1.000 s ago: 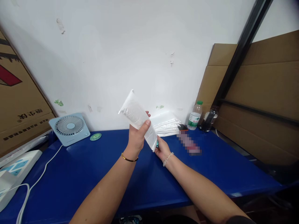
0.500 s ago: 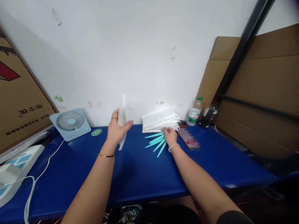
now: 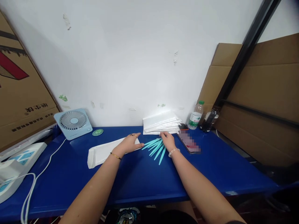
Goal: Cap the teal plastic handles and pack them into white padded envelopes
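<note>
A white padded envelope point(image 3: 102, 151) lies flat on the blue table, left of the middle. My left hand point(image 3: 129, 144) rests over its right end, fingers stretched out and thumb spread. The thumb tip comes close to the points of several turquoise tapered sticks point(image 3: 155, 147), which lie fanned out. My right hand point(image 3: 167, 141) is closed over the gathered upper ends of these sticks; its fingers partly hide them. Just behind that hand sits a stack of white padded envelopes point(image 3: 161, 122) against the wall.
A phone point(image 3: 187, 140) lies right of my right hand, near a water bottle point(image 3: 195, 116) and a dark bottle point(image 3: 209, 119). At the left stand a blue fan point(image 3: 74, 122), a green round disc point(image 3: 97, 132) and a power strip point(image 3: 23, 161) with white cables.
My left hand has come down and right, and the envelope it held up now lies flat on the table. The right hand stays at the turquoise sticks, which have shifted slightly.
</note>
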Demonstrator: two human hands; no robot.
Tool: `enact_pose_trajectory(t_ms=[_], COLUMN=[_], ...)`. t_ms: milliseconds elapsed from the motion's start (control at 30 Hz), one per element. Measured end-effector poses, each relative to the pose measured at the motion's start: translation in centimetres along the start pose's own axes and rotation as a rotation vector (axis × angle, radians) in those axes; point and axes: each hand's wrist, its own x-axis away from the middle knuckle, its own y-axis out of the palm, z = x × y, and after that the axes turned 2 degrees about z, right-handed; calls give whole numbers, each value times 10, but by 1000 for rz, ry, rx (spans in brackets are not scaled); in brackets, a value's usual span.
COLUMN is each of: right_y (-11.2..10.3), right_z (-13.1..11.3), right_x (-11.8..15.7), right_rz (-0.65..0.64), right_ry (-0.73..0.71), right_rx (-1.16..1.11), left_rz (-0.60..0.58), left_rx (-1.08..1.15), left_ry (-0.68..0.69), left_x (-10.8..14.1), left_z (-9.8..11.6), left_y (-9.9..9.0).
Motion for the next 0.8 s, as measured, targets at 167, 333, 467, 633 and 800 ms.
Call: enact_pose_trajectory(t_ms=[167,333,467,633,800], right_y=[-5,-12,-9,-8,-19], right_z=[-3,-26,-38,-28,-7], right_x=[-3,8,18,9,-10], right_rz=[-10,-164,-292,-196,-87], right_ry=[79,-48,-84,-52,-70], right_rx=[-353,-702,-767,-750,-451], left_rz=[-94,-254,-392,-452,-364], left_rx=[-174,-373,-377,-482,-890], left_ry=[273,265,129,47,102], left_x=[-4,-1,2,2,-3], left_z=[-4,-8,-7,1,12], left_y=[60,82,75,52,8])
